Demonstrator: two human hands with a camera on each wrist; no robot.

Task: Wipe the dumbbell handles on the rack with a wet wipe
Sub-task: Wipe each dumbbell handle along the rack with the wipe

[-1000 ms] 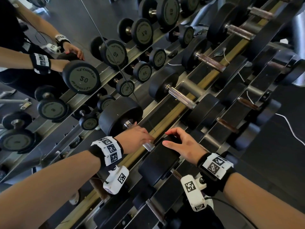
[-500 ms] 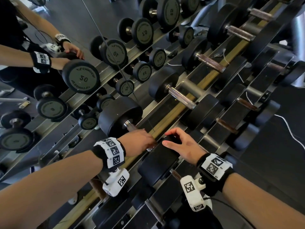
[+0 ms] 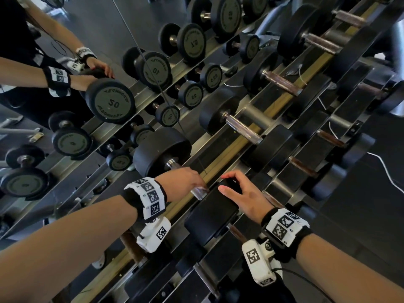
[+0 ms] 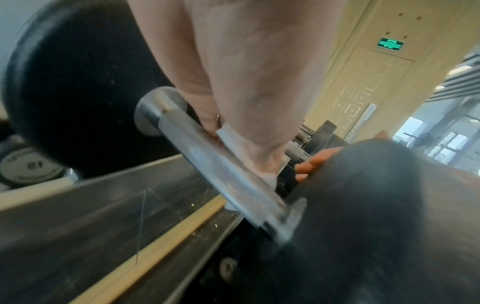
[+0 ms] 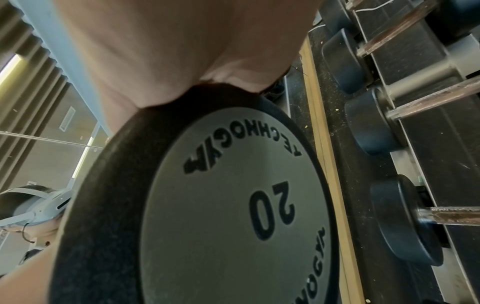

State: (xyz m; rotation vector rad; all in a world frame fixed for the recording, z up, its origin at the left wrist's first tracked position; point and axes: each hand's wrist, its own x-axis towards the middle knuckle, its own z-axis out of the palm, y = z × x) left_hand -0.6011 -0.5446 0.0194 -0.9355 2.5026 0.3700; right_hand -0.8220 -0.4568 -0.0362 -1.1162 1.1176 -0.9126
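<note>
A black 20 dumbbell lies on the rack (image 3: pixel 220 159), with its far head (image 3: pixel 161 152) toward the mirror and its near head (image 3: pixel 209 215) toward me. My left hand (image 3: pixel 185 182) grips its steel handle (image 3: pixel 197 192) from above. In the left wrist view a white wet wipe (image 4: pixel 230 134) sits between the palm and the handle (image 4: pixel 207 160). My right hand (image 3: pixel 242 193) holds the near head, thumb on top and fingers curled over its rim. The right wrist view shows that head's grey "20" end plate (image 5: pixel 233 205) under my palm (image 5: pixel 182 51).
More dumbbells (image 3: pixel 242 127) lie in a row along the rack to the upper right, their handles (image 3: pixel 282 82) bare. A lower tier holds further ones (image 3: pixel 303 166). A mirror (image 3: pixel 105 36) at the left reflects the rack and my arms. A white cable (image 3: pixel 384 169) crosses the floor.
My left hand has slid slightly along the handle toward the near head, and a bit more bare steel shows by the far head. The right hand has stayed on the near head.
</note>
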